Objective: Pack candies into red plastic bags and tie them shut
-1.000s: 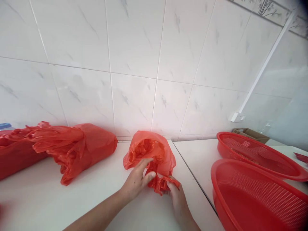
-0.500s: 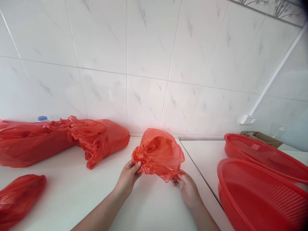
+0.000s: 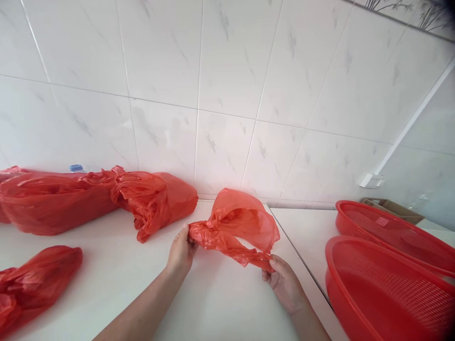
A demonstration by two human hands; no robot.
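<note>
A thin red plastic bag [image 3: 241,225] lies puffed up on the white counter [image 3: 106,274] near the tiled wall. My left hand [image 3: 181,251] pinches one twisted handle of it at the left. My right hand [image 3: 282,282] grips the other twisted handle at the lower right. The stretch of bag between my hands is pulled taut, and the bag's body bulges behind it.
A long heap of red plastic bags [image 3: 92,201] lies along the wall at the left, with a blue bottle cap [image 3: 76,167] behind it. Another bundled red bag [image 3: 33,279] sits at the near left. Two red mesh baskets [image 3: 387,284] stand on the right.
My hands have moved apart, drawing the bag's two handles out into twisted strands. The view has shifted left, showing more of the bundle at the near left.
</note>
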